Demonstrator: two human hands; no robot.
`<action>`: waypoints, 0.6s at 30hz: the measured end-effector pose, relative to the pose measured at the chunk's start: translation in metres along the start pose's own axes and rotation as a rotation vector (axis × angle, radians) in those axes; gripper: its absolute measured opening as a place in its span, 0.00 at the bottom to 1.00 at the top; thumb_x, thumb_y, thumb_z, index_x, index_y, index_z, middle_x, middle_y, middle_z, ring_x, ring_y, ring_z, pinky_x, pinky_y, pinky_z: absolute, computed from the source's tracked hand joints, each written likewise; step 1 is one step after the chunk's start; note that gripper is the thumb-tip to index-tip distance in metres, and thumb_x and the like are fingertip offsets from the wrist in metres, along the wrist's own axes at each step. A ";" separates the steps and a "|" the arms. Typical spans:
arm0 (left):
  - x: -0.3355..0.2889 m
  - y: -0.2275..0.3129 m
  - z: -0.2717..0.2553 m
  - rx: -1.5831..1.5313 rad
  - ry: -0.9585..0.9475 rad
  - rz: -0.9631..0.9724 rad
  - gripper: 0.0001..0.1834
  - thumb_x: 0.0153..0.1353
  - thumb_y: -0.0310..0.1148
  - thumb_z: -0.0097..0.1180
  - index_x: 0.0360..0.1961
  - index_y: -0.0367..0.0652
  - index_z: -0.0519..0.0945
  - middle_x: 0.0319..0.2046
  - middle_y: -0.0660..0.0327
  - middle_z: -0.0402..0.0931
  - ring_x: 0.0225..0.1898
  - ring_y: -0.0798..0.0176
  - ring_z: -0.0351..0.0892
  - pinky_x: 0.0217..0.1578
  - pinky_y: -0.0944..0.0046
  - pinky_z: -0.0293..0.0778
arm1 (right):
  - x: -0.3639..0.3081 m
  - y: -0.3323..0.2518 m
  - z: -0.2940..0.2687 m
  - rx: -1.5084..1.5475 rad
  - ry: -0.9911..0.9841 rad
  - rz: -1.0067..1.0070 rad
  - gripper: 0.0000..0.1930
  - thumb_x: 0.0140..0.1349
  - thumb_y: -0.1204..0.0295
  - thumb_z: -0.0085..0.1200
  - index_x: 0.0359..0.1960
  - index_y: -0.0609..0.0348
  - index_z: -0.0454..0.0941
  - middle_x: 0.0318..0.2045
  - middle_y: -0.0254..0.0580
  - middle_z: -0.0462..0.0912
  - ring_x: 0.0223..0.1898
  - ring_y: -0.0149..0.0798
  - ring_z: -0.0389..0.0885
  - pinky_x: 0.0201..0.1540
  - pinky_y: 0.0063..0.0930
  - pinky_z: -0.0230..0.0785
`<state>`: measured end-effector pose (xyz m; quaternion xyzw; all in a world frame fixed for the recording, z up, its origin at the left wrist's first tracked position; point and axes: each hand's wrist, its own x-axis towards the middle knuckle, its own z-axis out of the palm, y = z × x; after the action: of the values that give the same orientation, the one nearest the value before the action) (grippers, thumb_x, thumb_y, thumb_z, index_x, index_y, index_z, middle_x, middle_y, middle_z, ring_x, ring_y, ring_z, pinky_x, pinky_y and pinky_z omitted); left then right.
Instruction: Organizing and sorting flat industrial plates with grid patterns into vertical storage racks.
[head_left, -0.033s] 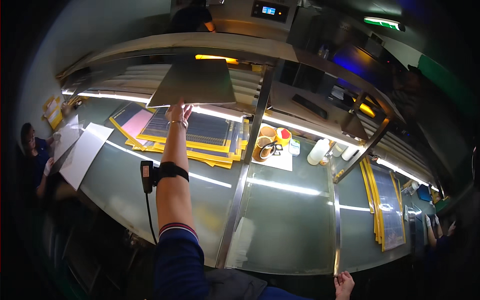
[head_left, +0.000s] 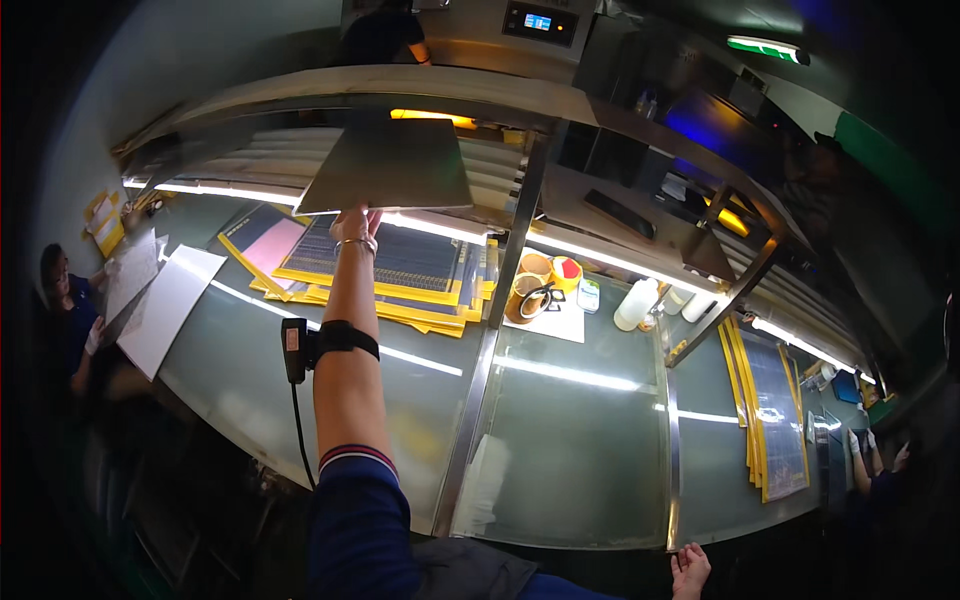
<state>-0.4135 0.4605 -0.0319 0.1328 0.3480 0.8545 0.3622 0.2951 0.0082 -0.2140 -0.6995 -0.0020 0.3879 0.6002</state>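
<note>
Glass-topped bench under a metal shelf; left hand reaches up, fingers pinching the near edge of a thin grey sheet held level above the yellow-framed panels. Right hand rests at the bench's near edge, fingers loosely spread, holding nothing. Risk, as judged: an edge-only pinch may let the sheet sag or slip onto the panels, and the shelf post, tape rolls and bottles crowd the right.

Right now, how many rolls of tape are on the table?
3 rolls of tape: a brown one, a tan one behind it and a red-topped one at right. More may be hidden.
</note>
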 end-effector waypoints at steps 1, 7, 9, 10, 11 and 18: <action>0.003 0.004 -0.002 -0.109 -0.013 0.081 0.12 0.50 0.34 0.66 0.24 0.38 0.75 0.19 0.62 0.74 0.16 0.71 0.68 0.20 0.74 0.70 | -0.004 -0.001 0.000 -0.007 -0.005 -0.021 0.13 0.57 0.77 0.48 0.44 0.51 0.71 0.35 0.29 0.75 0.35 0.30 0.74 0.42 0.33 0.68; -0.128 0.023 -0.125 -0.188 -0.186 0.173 0.06 0.53 0.22 0.57 0.33 0.35 0.76 0.25 0.62 0.74 0.18 0.71 0.68 0.15 0.74 0.64 | -0.032 0.008 0.081 -0.307 -0.394 -0.161 0.19 0.60 0.67 0.51 0.52 0.60 0.68 0.40 0.37 0.76 0.38 0.34 0.76 0.41 0.30 0.70; -0.210 0.043 -0.168 -0.079 -0.022 -0.010 0.06 0.57 0.21 0.52 0.37 0.37 0.76 0.34 0.61 0.77 0.31 0.69 0.77 0.25 0.73 0.74 | -0.064 0.005 0.127 -0.291 -0.765 -0.119 0.23 0.61 0.66 0.50 0.56 0.63 0.64 0.48 0.43 0.74 0.45 0.38 0.75 0.50 0.33 0.68; -0.240 0.040 -0.195 -0.101 -0.051 -0.049 0.08 0.56 0.20 0.53 0.39 0.37 0.75 0.34 0.60 0.77 0.32 0.67 0.78 0.26 0.72 0.75 | -0.085 0.003 0.156 -0.324 -0.921 -0.067 0.24 0.62 0.66 0.50 0.57 0.65 0.62 0.52 0.47 0.72 0.50 0.41 0.73 0.54 0.33 0.66; -0.274 0.049 -0.226 -0.117 -0.069 -0.072 0.11 0.55 0.20 0.54 0.40 0.37 0.75 0.34 0.60 0.78 0.33 0.66 0.79 0.27 0.70 0.77 | -0.104 0.007 0.181 -0.291 -1.105 0.022 0.25 0.62 0.66 0.50 0.58 0.65 0.61 0.53 0.49 0.70 0.52 0.43 0.72 0.56 0.36 0.64; -0.501 0.061 -0.301 -0.010 0.032 -0.200 0.06 0.55 0.23 0.57 0.35 0.42 0.77 0.33 0.63 0.79 0.34 0.66 0.80 0.32 0.67 0.78 | -0.219 0.062 0.236 -0.023 -1.709 0.635 0.25 0.62 0.62 0.50 0.59 0.58 0.61 0.50 0.45 0.72 0.52 0.39 0.71 0.55 0.36 0.63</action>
<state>-0.2373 -0.0762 -0.1944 0.0820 0.3608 0.8179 0.4407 -0.0149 0.0863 -0.1426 -0.1474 -0.2572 0.9211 0.2525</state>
